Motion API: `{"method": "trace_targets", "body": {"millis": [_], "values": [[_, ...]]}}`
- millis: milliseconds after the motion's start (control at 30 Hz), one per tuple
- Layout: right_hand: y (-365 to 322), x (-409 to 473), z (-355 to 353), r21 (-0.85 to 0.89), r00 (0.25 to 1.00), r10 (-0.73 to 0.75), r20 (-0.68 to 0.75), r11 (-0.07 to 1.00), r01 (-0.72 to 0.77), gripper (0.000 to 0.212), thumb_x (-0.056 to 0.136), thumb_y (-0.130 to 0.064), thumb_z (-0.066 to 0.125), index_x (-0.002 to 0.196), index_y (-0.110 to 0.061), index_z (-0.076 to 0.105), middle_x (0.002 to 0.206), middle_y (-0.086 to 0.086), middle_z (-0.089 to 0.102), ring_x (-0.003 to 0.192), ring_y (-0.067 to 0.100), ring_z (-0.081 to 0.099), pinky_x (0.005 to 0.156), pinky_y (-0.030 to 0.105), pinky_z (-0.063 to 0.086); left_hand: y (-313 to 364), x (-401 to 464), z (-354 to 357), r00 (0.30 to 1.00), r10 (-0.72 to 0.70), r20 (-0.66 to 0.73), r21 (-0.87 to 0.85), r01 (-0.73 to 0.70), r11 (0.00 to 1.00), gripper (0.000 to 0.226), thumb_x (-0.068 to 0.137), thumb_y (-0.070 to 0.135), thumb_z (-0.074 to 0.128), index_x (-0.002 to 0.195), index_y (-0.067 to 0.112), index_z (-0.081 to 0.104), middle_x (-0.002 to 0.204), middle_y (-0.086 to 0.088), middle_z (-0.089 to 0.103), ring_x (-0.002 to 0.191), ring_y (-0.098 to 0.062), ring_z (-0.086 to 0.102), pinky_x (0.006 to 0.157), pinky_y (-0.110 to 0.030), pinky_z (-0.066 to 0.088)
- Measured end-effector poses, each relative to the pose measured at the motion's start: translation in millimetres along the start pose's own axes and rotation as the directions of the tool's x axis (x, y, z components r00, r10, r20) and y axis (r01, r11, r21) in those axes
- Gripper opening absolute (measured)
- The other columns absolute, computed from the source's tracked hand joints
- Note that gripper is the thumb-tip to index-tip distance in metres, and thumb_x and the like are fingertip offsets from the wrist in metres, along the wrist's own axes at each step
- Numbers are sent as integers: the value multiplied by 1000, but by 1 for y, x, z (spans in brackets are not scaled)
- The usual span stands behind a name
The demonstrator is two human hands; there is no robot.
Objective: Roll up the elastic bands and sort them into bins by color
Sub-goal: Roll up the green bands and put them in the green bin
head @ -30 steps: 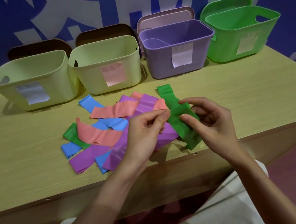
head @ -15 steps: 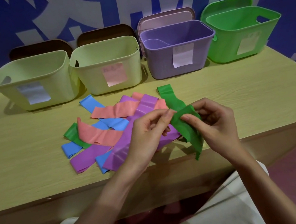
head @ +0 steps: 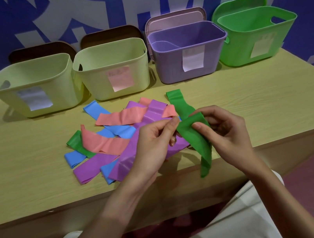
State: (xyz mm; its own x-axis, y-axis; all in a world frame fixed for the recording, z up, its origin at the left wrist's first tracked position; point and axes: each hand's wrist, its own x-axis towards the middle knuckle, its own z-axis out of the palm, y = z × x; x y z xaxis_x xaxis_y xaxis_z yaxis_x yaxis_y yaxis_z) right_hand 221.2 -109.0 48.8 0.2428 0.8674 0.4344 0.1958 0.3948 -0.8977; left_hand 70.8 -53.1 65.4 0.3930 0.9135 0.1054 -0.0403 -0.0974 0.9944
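While the green band (head: 196, 139) was bunched low over the table edge a second ago, it now hangs longer, its free end dangling past the edge of the table (head: 272, 100). Its upper end is pinched by the left hand (head: 153, 142) and gripped by the right hand (head: 223, 131). Both hands have risen slightly above the pile of bands (head: 122, 136). Behind, the green bin (head: 259, 41) is unchanged.

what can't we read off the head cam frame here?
- Bin labels: too small and blurred to read.
- Bin floors: near walls hide them, e.g. green bin.
- Left hand grip on the green band: fingertips overlap the band's edge, contact unclear.
- Pile: the band count is unclear, since bands overlap and the hand covers part.
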Motion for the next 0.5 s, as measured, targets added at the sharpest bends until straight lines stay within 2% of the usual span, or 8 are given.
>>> {"method": "trace_targets", "body": {"millis": [100, 133, 200, 267, 333, 400, 500], "values": [[3, 0, 0, -36, 999, 9, -47, 999, -10, 20, 83, -30, 67, 93, -12, 64, 78, 2, 73, 69, 20, 70, 56, 46, 52, 0, -1, 1, 999, 22, 44, -1, -22, 1000, 50, 89, 34, 53, 74, -13, 62, 56, -5, 51, 55, -10, 47, 64, -25, 42], [4, 0, 0, -46, 998, 2, -55, 999, -5, 22, 83, -32, 67, 91, -11, 63, 76, 4, 72, 66, 24, 69, 54, 47, 50, 0, -2, 1, 998, 40, 45, 4, -40, 999, 50, 89, 34, 52, 74, -13, 61, 56, -6, 51, 55, -10, 47, 65, -25, 42], [5, -1, 0, -51, 998, 2, -59, 999, -5, 22, 82, -32, 67, 89, -12, 63, 74, 7, 71, 63, 27, 66, 51, 47, 47, 1, -4, 2, 997, 68, 30, 4, -68, 998, 37, 90, 30, 52, 75, -1, 65, 55, 0, 52, 56, -7, 49, 64, -21, 43], [6, -1, 0, -44, 998, 12, -67, 999, -15, 22, 82, -32, 67, 88, -12, 62, 73, 7, 70, 61, 22, 65, 51, 45, 47, 3, -5, 2, 996, 82, 25, 11, -83, 997, 17, 90, 20, 57, 85, 9, 68, 56, 8, 56, 57, -4, 51, 61, -17, 44], [6, -1, 0, -25, 998, 17, -64, 1000, -19, 22, 82, -31, 67, 89, -10, 63, 75, 3, 71, 64, 16, 66, 54, 38, 50, 3, -7, 3, 995, 92, 26, 39, -93, 995, 7, 88, 10, 61, 88, 10, 68, 60, 12, 62, 58, 1, 54, 61, -15, 45], [6, -2, 0, 7, 999, 12, -45, 1000, -12, 20, 82, -30, 67, 93, -13, 65, 78, 2, 73, 69, 13, 68, 58, 30, 53, 2, -7, 2, 996, 87, 12, 56, -87, 995, 8, 88, 6, 62, 89, 9, 69, 61, 14, 63, 59, 2, 55, 61, -14, 45], [7, -4, -3, 11, 1000, 11, -15, 1000, -11, 24, 85, -23, 70, 106, -15, 66, 76, -2, 70, 70, 13, 66, 61, 29, 52, -1, -4, 1, 998, 59, -12, 32, -58, 998, 16, 91, 12, 59, 90, 1, 70, 58, 3, 56, 57, -5, 49, 60, -17, 43]]}}
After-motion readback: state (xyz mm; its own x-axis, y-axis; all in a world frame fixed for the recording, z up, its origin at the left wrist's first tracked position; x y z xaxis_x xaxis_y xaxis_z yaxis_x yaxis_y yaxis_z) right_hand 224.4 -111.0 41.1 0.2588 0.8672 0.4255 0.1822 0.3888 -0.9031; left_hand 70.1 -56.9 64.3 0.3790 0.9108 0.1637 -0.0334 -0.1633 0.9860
